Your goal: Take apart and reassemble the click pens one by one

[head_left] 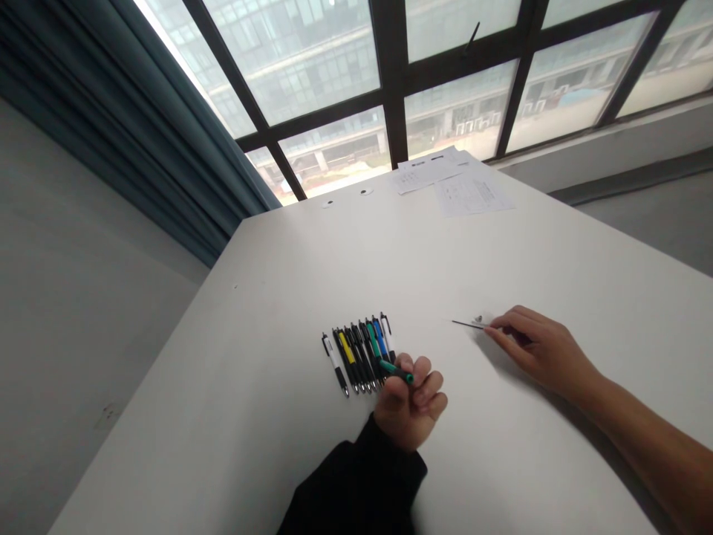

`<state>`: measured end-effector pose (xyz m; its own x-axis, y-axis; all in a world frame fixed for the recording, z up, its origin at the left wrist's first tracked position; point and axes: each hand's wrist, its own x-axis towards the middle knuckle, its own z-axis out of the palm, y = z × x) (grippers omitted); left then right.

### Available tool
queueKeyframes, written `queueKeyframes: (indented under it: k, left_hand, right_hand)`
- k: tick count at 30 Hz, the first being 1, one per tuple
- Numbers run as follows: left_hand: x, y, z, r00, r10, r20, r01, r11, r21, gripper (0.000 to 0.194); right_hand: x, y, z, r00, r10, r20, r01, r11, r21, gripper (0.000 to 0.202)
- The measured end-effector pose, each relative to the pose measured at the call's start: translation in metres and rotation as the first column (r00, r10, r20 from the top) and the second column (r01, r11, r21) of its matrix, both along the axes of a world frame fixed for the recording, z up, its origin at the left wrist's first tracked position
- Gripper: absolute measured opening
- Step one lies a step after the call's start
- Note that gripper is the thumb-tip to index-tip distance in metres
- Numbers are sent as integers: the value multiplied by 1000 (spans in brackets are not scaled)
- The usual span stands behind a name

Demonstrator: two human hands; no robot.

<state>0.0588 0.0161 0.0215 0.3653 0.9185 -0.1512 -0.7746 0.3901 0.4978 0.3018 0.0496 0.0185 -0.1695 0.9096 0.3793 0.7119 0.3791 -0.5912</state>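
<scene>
A green pen barrel (396, 371) with a black grip is pinched between the thumb and fingers of my left hand (411, 401), just right of a row of pens. My right hand (538, 349) pinches a thin dark refill (468, 324) by one end, its tip pointing left over the table. Small metallic parts (477, 319) lie beside it. The row holds several pens side by side, among them a yellow pen (346, 348), a blue pen (379, 336) and a white pen (334, 362) at its left end.
The white table (312, 260) fills the middle of the view. Printed papers (473, 195) lie at its far edge, near two round cable holes. Beyond are a window and, at the left, a blue curtain (139, 111).
</scene>
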Motion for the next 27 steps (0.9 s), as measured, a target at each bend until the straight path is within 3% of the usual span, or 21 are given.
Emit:
queueKeyframes:
  k: [3, 6, 9, 14, 17, 20, 24, 27]
  left_hand:
    - [7, 0, 1, 991, -76, -110, 77, 997, 4, 56]
    - [17, -3, -3, 959, -133, -252, 132, 991, -24, 55]
    - [23, -5, -8, 931, -146, -334, 136, 989, -52, 54]
    - [24, -7, -12, 927, -139, -348, 122, 990, -73, 55]
    - [25, -7, -13, 929, -122, -349, 91, 990, -103, 57]
    - [26, -5, -10, 924, -126, -362, 70, 984, -166, 62]
    - [27, -2, -5, 917, -159, -366, 79, 971, -224, 69]
    - [28, -2, -3, 913, -164, -372, 77, 968, -239, 69]
  right_hand:
    - [-17, -13, 9, 976, 164, -140, -175, 982, -66, 19]
    - [-35, -27, 16, 894, 328, -305, -358, 933, -48, 22]
    - [-44, -36, 20, 845, 371, -385, -412, 911, -25, 25]
    - [-41, -36, 20, 847, 386, -366, -421, 907, -18, 32]
    - [-35, -32, 17, 876, 332, -350, -368, 929, -42, 23]
    - [-26, -26, 15, 914, 192, -359, -239, 967, -91, 15]
    - [-8, -12, 8, 907, -39, -420, -60, 973, -221, 31]
    - [7, -2, -2, 920, -161, -359, 42, 947, -318, 39]
